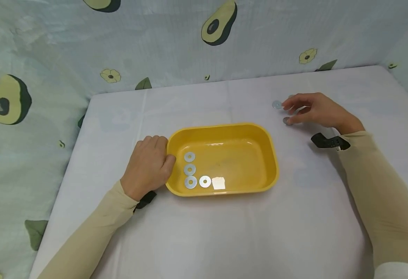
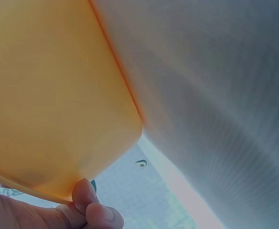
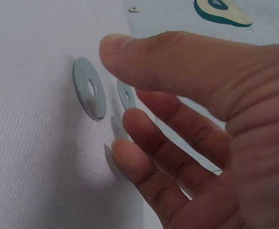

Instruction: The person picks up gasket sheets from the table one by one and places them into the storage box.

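Observation:
My left hand (image 1: 149, 164) grips the left rim of a yellow plastic tray (image 1: 225, 192), thumb on the near side and fingers curled over the edge. In the left wrist view, the fingertips pinch the rim of the tray (image 2: 58, 95). Inside the tray's left part lie several flat metal washers (image 1: 190, 169), plus a small white square (image 1: 218, 183). At the far right, my right hand (image 1: 320, 110) hovers over loose washers (image 1: 277, 104) on the table. Its thumb is close to a washer (image 3: 89, 88), with a gap between them; the bent fingers hold nothing.
A white cloth covers the table (image 1: 204, 240). Behind it and along the left hangs a pale green curtain (image 1: 169, 38) with avocado prints. Black straps (image 1: 329, 142) circle the wrists over beige sleeves.

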Available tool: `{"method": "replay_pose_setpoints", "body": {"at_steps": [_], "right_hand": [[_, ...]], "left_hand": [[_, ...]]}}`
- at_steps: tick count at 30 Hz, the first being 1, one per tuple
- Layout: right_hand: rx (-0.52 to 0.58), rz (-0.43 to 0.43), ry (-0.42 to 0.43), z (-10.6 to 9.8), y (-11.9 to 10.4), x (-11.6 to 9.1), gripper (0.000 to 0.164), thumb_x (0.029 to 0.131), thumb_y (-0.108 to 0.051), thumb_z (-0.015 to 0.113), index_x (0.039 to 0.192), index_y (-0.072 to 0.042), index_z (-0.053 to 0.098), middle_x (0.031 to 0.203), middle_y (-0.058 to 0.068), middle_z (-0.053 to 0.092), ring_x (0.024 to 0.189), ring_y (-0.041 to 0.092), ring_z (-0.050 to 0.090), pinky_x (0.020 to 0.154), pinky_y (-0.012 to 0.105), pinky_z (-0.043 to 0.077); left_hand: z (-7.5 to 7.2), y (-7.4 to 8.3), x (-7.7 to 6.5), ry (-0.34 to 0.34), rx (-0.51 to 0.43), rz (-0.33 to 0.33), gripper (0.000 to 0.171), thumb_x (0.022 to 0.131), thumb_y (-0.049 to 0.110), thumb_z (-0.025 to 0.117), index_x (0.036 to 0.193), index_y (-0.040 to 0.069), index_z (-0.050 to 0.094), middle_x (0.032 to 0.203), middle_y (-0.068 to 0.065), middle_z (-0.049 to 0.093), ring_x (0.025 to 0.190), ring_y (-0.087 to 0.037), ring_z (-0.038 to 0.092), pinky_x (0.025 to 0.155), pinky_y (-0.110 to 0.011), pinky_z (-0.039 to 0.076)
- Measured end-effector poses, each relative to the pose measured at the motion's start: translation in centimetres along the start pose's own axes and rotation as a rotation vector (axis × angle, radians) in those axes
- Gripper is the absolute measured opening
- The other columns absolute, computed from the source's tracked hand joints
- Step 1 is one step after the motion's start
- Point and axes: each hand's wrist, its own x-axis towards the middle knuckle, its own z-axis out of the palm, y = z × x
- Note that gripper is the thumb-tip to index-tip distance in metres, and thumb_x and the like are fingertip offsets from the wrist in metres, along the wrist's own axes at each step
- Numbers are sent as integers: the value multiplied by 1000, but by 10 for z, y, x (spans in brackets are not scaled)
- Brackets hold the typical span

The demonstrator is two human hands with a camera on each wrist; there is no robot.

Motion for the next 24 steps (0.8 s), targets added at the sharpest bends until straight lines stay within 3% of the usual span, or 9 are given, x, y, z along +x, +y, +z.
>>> {"method": "replay_pose_setpoints", "body": {"at_steps": [6,13,24], "right_hand": [[-106,93,-43,3,2,0,52,88,-38,80,134,-16,67,132,10,68,107,9,57,81,7,43],[-147,94,-64,3,1,2,47,91,-41,77,131,-17,69,130,8,70,105,9,58,82,11,43],[-178,33,-81,6,-10,2,34,92,-17,74,126,-16,71,124,6,67,106,17,57,81,6,44]], "left_hand": [[1,1,1,-6,-10,9,15,84,18,44,76,6,47,66,-7,42,65,-28,41,63,-34,28],[0,0,1,-3,1,9,15,84,16,44,76,5,48,66,-7,42,65,-28,41,62,-33,28],[-1,0,0,1,-6,5,13,84,15,44,76,5,48,66,-6,41,64,-27,41,62,-33,27]]}}
